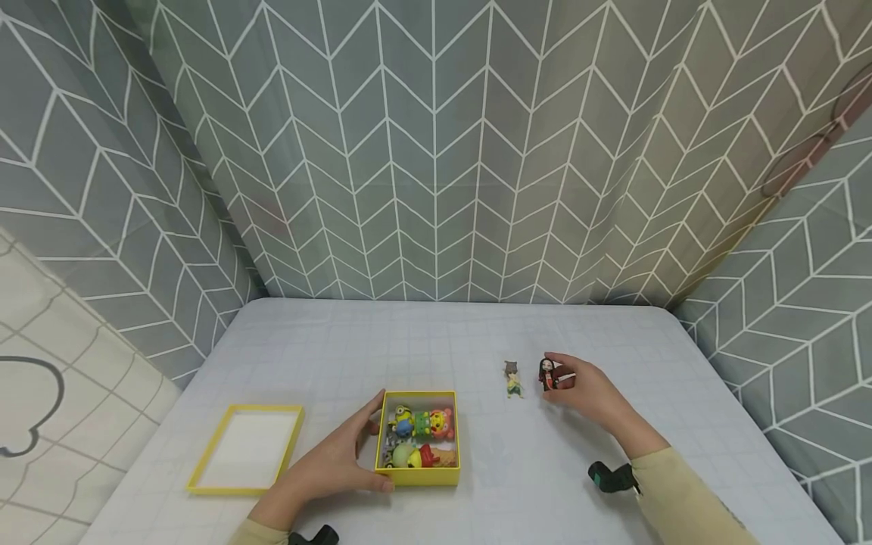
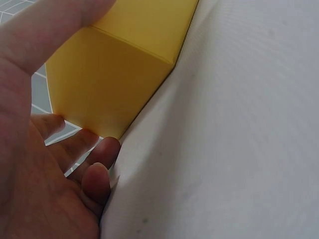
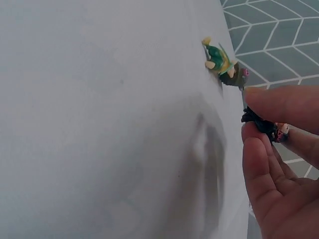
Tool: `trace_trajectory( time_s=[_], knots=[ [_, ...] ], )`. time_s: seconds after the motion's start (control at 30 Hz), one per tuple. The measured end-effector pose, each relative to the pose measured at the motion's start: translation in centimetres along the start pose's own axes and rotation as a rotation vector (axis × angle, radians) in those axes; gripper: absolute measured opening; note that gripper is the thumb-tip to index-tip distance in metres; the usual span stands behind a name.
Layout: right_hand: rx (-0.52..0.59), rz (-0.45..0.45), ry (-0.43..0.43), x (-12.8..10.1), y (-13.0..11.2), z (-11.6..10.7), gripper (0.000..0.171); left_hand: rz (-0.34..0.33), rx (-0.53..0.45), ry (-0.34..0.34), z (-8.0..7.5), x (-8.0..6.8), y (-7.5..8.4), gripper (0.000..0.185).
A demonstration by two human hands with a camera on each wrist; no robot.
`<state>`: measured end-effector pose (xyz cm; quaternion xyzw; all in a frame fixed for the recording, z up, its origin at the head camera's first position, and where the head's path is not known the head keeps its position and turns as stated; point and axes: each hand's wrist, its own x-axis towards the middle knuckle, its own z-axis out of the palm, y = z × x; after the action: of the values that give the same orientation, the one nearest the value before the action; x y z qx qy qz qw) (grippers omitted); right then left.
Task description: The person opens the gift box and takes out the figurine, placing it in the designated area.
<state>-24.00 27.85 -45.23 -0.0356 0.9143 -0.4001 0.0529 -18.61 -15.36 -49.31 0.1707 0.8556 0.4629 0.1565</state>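
The left hand [image 1: 334, 462] cupped the yellow box [image 1: 417, 477] to steady it; the right hand [image 1: 586, 393] fingers pinched a dark-haired figurine [image 1: 547, 374] upright beside a green one [image 1: 512, 378]

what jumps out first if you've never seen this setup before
Near the front middle of the pale table sits a bright yellow box packed with colourful toy figures, with the left hand holding its near left corner. Its empty yellow lid lies to the left. Further right, the right hand pinches a small dark-haired figurine that stands beside a second little figurine in green.
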Motion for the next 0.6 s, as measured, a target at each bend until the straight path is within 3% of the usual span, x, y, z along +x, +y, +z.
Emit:
trace_trajectory(
  time_s=[0.6],
  knots=[
    [-0.051,0.063,-0.01,1.0,1.7,0.2,0.076,-0.015,0.018,-0.002,0.1,0.1,0.1,0.135]
  ],
)
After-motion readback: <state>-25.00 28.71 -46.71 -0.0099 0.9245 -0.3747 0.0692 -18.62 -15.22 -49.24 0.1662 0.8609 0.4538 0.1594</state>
